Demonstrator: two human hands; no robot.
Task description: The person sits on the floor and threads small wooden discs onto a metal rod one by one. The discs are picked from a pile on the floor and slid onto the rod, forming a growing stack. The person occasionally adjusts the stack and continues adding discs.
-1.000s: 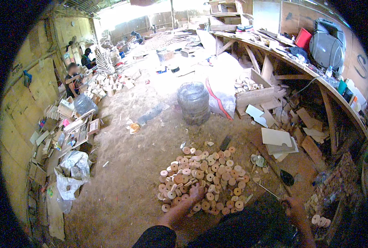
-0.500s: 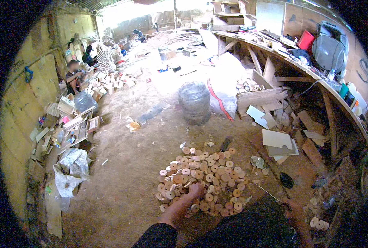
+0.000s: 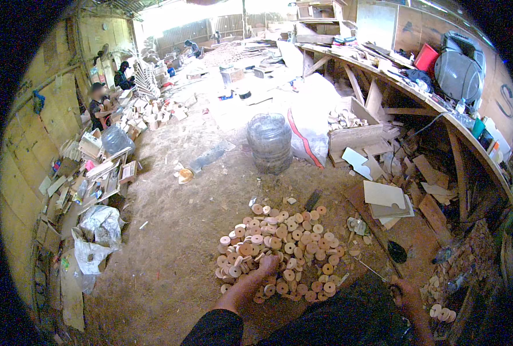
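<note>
A heap of small round wooden discs (image 3: 294,233), each with a hole in its middle, lies on the dirt floor before me. My left hand (image 3: 270,265) reaches into its near side with curled fingers. Discs crowd around those fingers, and what they grip is hidden. At the right, my right hand (image 3: 403,293) is closed around a thin metal rod (image 3: 370,269), whose bare end points up and left toward the heap. Beyond that hand, at the lower right, several discs (image 3: 442,313) sit side by side; whether they are on the rod cannot be made out.
A plastic-wrapped bundle (image 3: 269,144) and a white sack (image 3: 308,130) stand beyond the heap. A long workbench (image 3: 435,104) curves along the right, with board scraps (image 3: 386,196) below. Wood piles line the left wall, where a person (image 3: 100,106) sits.
The view has shifted slightly. My left hand stays low in the heap with little visible movement, and my right hand still grips the rod.
</note>
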